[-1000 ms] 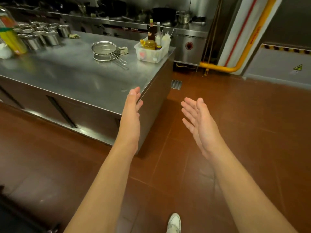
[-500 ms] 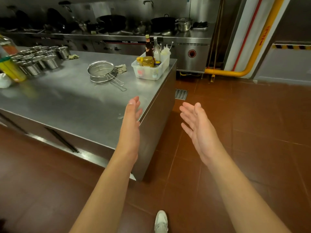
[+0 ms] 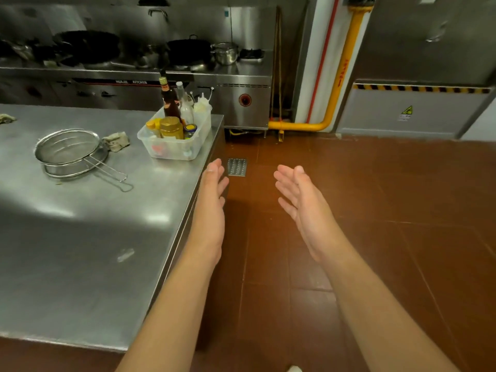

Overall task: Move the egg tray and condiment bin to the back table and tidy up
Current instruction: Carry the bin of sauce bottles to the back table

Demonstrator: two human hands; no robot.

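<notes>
**Closing in on the condiment bin**

Nearer now than a second ago. Left hand and right hand both empty, fingers straight, palms facing. Condiment bin at the desk's far right corner, untouched. Egg tray not in view. Likely next: grasping the bin.

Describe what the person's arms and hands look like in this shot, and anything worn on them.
Both forearms are bare from the bottom edge of the picture up to the wrists: no sleeves show. The left hand and the right hand wear no gloves, and no watch, bracelet or ring shows on the sides facing the camera. No marks or bandages show. The fingernails in view look short and unpainted.
</notes>
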